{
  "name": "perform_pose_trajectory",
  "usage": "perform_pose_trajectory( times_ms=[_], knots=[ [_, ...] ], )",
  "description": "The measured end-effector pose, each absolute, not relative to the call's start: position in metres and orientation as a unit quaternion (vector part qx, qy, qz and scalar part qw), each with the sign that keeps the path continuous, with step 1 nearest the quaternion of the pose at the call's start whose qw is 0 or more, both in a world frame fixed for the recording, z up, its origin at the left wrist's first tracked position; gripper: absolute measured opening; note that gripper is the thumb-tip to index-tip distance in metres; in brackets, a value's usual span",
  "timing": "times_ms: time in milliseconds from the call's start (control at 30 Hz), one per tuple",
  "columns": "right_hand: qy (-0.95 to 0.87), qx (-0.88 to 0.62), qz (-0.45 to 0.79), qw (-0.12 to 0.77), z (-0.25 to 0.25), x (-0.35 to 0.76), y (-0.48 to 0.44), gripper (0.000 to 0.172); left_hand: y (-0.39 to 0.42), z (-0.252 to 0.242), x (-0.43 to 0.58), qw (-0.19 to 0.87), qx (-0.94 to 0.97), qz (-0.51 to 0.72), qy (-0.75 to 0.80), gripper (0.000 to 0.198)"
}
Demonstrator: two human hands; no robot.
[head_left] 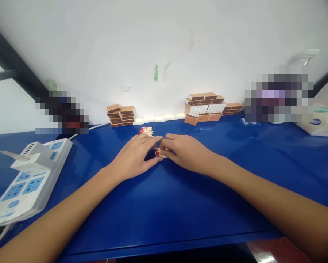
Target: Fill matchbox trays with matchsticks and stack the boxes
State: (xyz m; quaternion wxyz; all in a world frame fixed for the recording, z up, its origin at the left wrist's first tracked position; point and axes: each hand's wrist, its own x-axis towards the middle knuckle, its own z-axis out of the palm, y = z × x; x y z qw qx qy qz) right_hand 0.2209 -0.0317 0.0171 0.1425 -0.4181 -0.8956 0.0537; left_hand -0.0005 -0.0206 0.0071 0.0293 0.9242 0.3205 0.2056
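Observation:
A small white matchbox tray (156, 155) with red-tipped matches (158, 152) in it rests on the blue table between my hands. My left hand (135, 155) grips the tray's left end between thumb and forefinger. From the other side, my right hand (189, 150) has its fingers pinched together at the matches in the tray, covering its right part. Pale matchsticks show between those fingertips. Just beyond my left hand lies a loose pile of matches (146, 130), heads to the left, partly hidden by that hand.
Stacked matchboxes (127, 115) stand against the wall at left, with a larger stack (203, 96) at right. White trays (159, 118) line the wall between them. A power strip (47, 186) with a plugged-in charger lies at left. A white plastic bag (324, 122) sits at far right.

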Motion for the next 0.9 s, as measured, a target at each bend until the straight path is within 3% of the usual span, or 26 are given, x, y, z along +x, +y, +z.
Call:
perform_pose_trajectory(
  times_ms=[500,767,900],
  knots=[
    [-0.883,-0.43,0.023,0.184,0.011,0.226,-0.023,0.015,-0.022,0.009,0.0,0.045,0.923,0.206,0.323,0.048],
    [-0.781,-0.567,-0.107,0.24,0.036,0.285,0.024,0.029,-0.024,0.008,-0.001,0.057,0.911,0.187,0.363,0.061],
    [-0.64,-0.667,-0.175,0.34,0.046,0.35,0.05,0.039,-0.025,0.009,-0.003,0.06,0.908,0.192,0.368,0.063]
  ],
)
